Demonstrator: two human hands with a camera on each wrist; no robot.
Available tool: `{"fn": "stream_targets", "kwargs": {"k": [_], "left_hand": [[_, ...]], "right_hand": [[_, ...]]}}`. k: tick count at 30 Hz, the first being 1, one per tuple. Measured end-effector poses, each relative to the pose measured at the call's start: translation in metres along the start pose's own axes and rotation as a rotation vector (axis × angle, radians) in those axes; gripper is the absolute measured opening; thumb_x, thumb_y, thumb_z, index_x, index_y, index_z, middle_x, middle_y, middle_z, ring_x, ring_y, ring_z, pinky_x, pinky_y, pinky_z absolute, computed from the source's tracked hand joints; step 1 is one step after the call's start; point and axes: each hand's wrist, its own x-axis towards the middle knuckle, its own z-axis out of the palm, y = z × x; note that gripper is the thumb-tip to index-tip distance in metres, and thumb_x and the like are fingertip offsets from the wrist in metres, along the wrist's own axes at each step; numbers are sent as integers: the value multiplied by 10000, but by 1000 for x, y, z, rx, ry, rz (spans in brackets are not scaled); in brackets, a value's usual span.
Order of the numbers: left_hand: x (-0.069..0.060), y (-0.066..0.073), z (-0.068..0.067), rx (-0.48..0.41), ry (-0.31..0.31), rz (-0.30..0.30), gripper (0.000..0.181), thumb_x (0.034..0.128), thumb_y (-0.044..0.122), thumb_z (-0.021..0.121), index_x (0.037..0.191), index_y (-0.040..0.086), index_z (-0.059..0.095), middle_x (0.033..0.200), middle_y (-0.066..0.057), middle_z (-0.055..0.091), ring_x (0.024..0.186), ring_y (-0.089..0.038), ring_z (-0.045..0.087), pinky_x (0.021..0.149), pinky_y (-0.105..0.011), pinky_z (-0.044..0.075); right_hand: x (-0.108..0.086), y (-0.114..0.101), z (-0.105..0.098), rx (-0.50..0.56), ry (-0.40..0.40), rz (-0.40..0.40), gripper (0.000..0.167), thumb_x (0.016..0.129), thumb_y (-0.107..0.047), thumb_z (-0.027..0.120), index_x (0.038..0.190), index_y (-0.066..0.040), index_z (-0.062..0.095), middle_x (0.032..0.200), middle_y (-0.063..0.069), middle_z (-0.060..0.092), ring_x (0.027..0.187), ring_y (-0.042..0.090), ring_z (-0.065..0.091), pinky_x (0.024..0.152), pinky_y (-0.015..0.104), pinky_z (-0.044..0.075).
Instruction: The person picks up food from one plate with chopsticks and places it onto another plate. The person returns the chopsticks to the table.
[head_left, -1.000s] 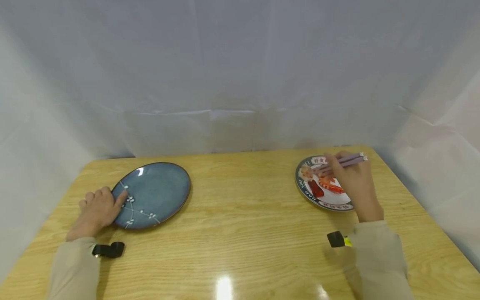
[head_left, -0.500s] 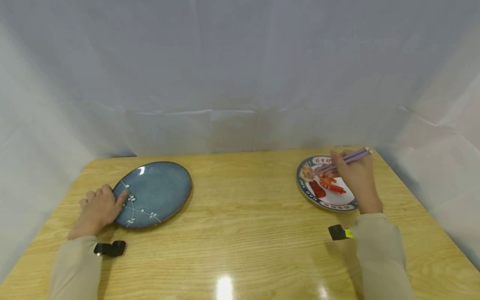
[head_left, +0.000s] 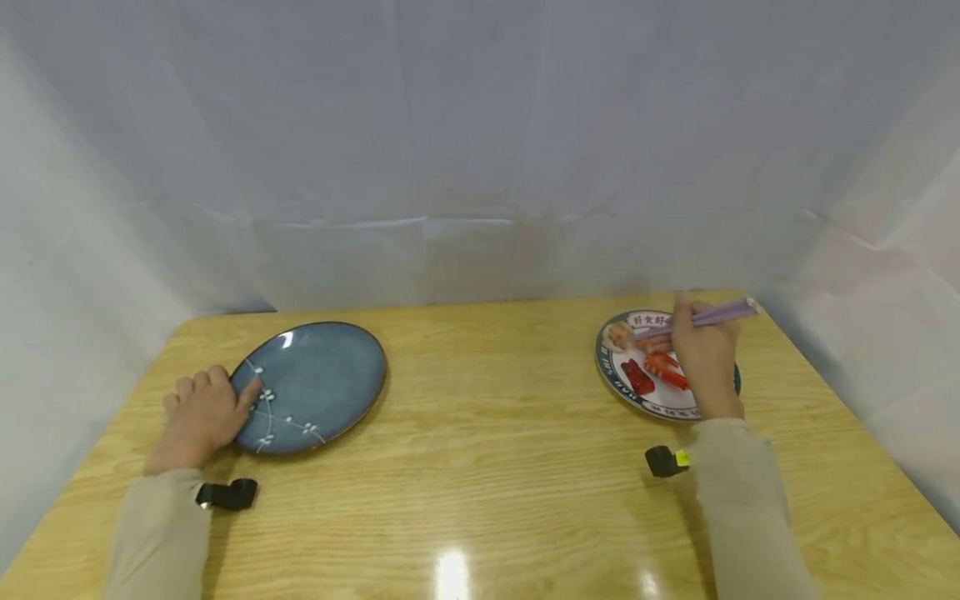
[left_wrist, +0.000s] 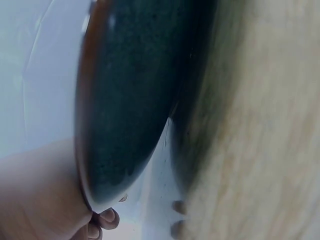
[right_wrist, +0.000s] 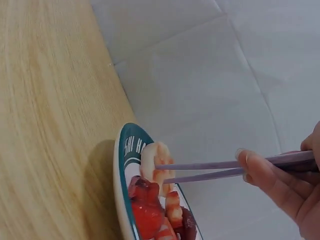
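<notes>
My left hand (head_left: pixel 202 417) grips the left edge of a blue oval plate (head_left: pixel 326 375) with white blossom sprigs. Its thumb lies over the rim; in the left wrist view curled fingertips (left_wrist: pixel 107 219) show past the plate's edge. At the right, my right hand (head_left: pixel 705 358) holds a pair of purple chopsticks (head_left: pixel 727 312). Their tips are at a pale round food piece (right_wrist: pixel 159 162) with orange-brown patches, on a round plate (head_left: pixel 607 371) with a dark green lettered rim. The chopsticks lie slightly apart at the piece. Beside it are a shrimp (head_left: pixel 666 368) and a dark red piece (head_left: pixel 636 377).
Both plates stand on a light wooden table (head_left: pixel 480 400), well apart from each other. A pale sheet (head_left: pixel 465 150) hangs behind the table's far edge and along the sides. Black wrist camera mounts (head_left: pixel 228 494) stick out from both sleeves.
The right hand has turned a little, and the chopsticks' back ends have swung to the right. Their tips stay at the pale piece. The left hand keeps its hold on the blue plate.
</notes>
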Motion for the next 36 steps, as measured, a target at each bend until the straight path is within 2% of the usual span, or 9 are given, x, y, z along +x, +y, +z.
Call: {"fn": "stream_targets", "kwargs": {"k": [3, 8, 16, 18, 20, 23, 29, 32, 36], "left_hand": [[-1, 1, -1, 3, 13, 0, 661, 1030, 455, 306, 1003, -202, 364, 975, -422, 384, 912, -549, 326, 763, -620, 230], [-4, -1, -2, 18, -9, -9, 663, 1035, 447, 292, 994, -210, 371, 985, -442, 400, 907, -552, 344, 757, -613, 245], [-5, -3, -2, 23, -9, -8, 687, 1039, 445, 273, 991, -226, 412, 998, -443, 425, 919, -563, 347, 761, -620, 243], [-3, -2, 1, 30, -9, -4, 693, 1040, 443, 269, 1006, -235, 408, 1005, -448, 420, 940, -582, 345, 774, -634, 245], [0, 1, 5, 41, -17, 0, 700, 1041, 442, 262, 1028, -244, 400, 1017, -453, 416, 966, -592, 344, 793, -643, 247], [3, 5, 10, 36, -24, 4, 697, 1041, 438, 265, 1039, -246, 399, 1024, -454, 416, 994, -596, 343, 812, -643, 247], [5, 6, 9, 23, -1, 0, 665, 1043, 418, 281, 1007, -233, 412, 999, -439, 429, 967, -576, 350, 805, -630, 245], [5, 5, 8, 25, 0, 2, 658, 1043, 413, 285, 1006, -231, 414, 996, -436, 433, 962, -575, 355, 804, -629, 249], [4, 5, 7, 25, 7, 1, 631, 1043, 394, 292, 979, -220, 425, 980, -433, 443, 948, -572, 370, 791, -624, 261]], "right_hand": [[-4, 4, 1, 29, 23, -8, 529, 1008, -348, 466, 710, 73, 581, 535, -26, 573, 417, 76, 565, 404, 211, 438], [-11, 10, 4, -31, 41, -7, 563, 1003, -424, 440, 690, 31, 547, 544, -12, 505, 393, 55, 431, 383, 219, 321], [-11, 14, 6, -3, 108, -59, 549, 1004, -365, 462, 586, -9, 457, 440, -69, 389, 344, 50, 297, 363, 232, 240], [-11, 13, 2, 7, 108, -28, 545, 1005, -356, 463, 615, 22, 503, 439, -68, 408, 330, 54, 308, 358, 232, 247], [-10, 13, -3, 44, 110, 2, 525, 1006, -326, 469, 652, 51, 554, 447, -80, 473, 330, 36, 399, 353, 202, 314], [-10, 11, -8, 170, 121, 48, 466, 1002, -261, 490, 694, 67, 611, 466, -65, 563, 370, 50, 544, 383, 191, 422], [-11, 5, -9, 334, 116, -4, 400, 992, -140, 492, 660, 47, 613, 470, -21, 590, 405, 106, 606, 412, 233, 470], [-11, 5, -7, 333, 123, -12, 407, 991, -162, 505, 697, 99, 614, 478, -17, 595, 407, 111, 607, 412, 233, 470], [-11, 7, -4, 183, 150, -24, 449, 990, -250, 516, 743, 111, 619, 487, -119, 564, 407, 44, 573, 382, 189, 419]]}}
